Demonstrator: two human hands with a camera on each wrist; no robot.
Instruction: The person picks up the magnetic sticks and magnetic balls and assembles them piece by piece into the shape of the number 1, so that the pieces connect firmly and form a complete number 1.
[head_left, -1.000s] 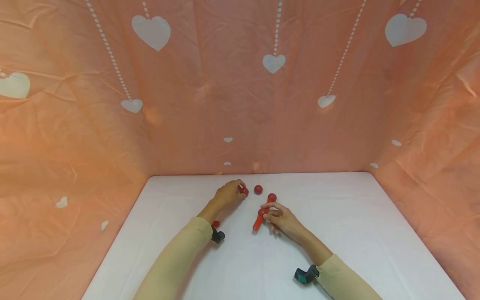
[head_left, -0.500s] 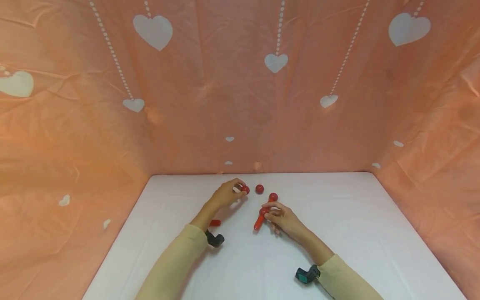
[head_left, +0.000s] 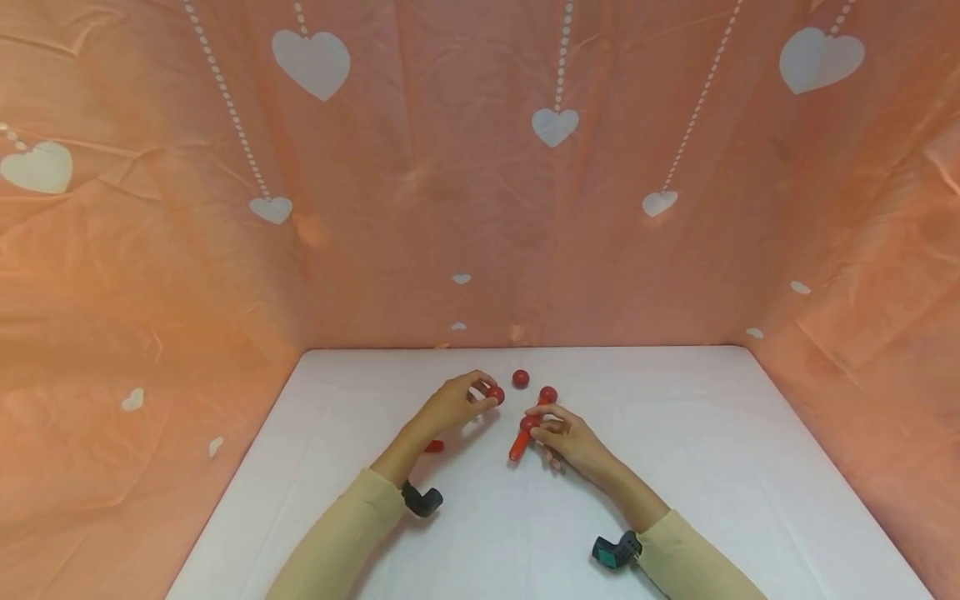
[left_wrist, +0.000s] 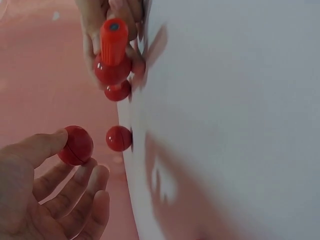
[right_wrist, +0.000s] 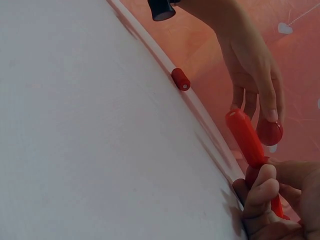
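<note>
1. Hands, both part-curled, are occupied. By the left hand (head_left: 453, 404), a held ball (head_left: 495, 395) is pinched between thumb and fingertips, the other fingers loosely bent; by the right hand (head_left: 573, 440), a stick (head_left: 519, 447) is gripped around its near ball (head_left: 528, 424).

2. Farthest left, a red piece (head_left: 434, 447) is laid on its side on the counter (head_left: 675, 433), partly hidden by the left forearm. It could be nudged and set rolling if the arm were lowered there.

3. Above the counter, between the hands, the held ball is secured by fingertips alone. Being smooth and round, it could be squeezed out if pressed off centre.

4. Just beyond, the loose ball (head_left: 521, 379) is rested on the counter near its far edge. It could be rolled away if brushed by the left fingers.

5. Farthest right, the stick is seen tilted, with a far ball (head_left: 548, 394) apparently joined to it. It could be twisted in the grip by a sideways push; how firmly its balls are fixed cannot be told.
</note>
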